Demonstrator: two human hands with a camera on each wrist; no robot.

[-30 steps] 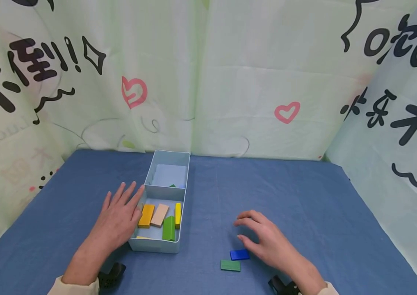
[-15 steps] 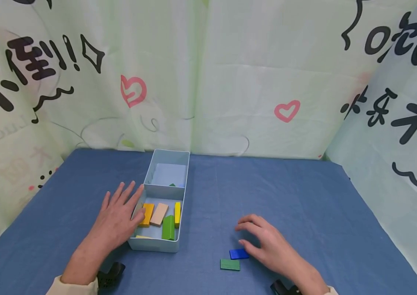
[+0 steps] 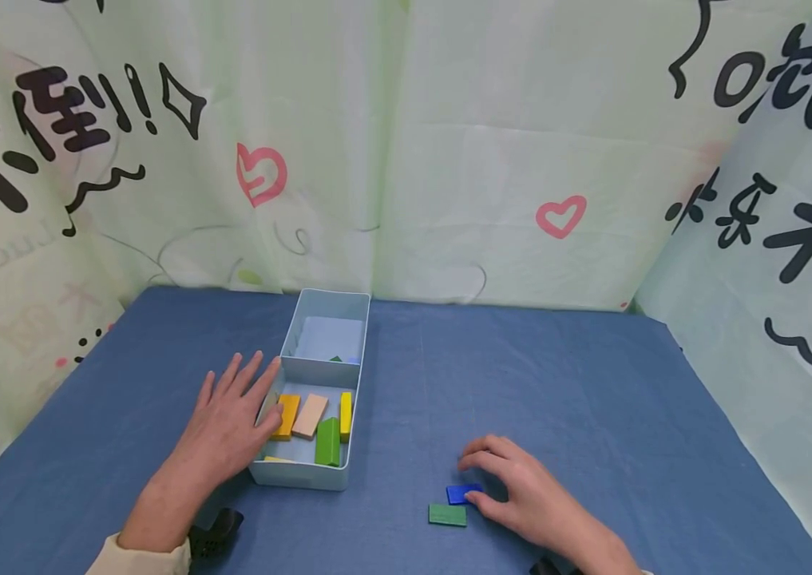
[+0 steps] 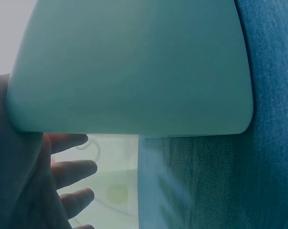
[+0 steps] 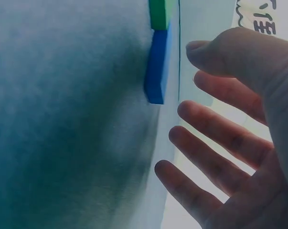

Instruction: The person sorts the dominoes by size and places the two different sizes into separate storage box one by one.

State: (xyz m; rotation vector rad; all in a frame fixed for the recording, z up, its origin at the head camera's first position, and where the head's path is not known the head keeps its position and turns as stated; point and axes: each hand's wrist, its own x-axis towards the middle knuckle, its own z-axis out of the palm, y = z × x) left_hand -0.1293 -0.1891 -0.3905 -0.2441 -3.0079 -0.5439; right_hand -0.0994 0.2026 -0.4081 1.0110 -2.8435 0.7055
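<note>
My left hand (image 3: 228, 423) rests along the left rim of a light blue two-compartment box (image 3: 298, 477), fingers straight and spread. In the left wrist view the box's outer wall (image 4: 134, 67) fills the upper part, with several fingers beyond it. My right hand (image 3: 524, 491) hovers beside a blue block (image 3: 459, 494), holding nothing. Its thumb tip overlaps the block in the head view. Seen from the right wrist, the thumb and fingers are apart, and the blue block (image 5: 157, 67) stands clear of them. A green block (image 3: 447, 515) lies just in front of the blue one.
The box's front compartment holds an orange block (image 3: 287, 419), a pinkish-tan block (image 3: 310, 415), a green block (image 3: 328, 443) and a yellow block (image 3: 346, 417). A bit of green shows in its rear compartment. Blue cloth (image 3: 592, 383) covers the table, and printed curtains (image 3: 463, 160) stand behind.
My right hand has lowered slightly toward the blue block, and its thumb now overlaps the block's right end in the head view. The left hand's thumb has shifted slightly further over the box.
</note>
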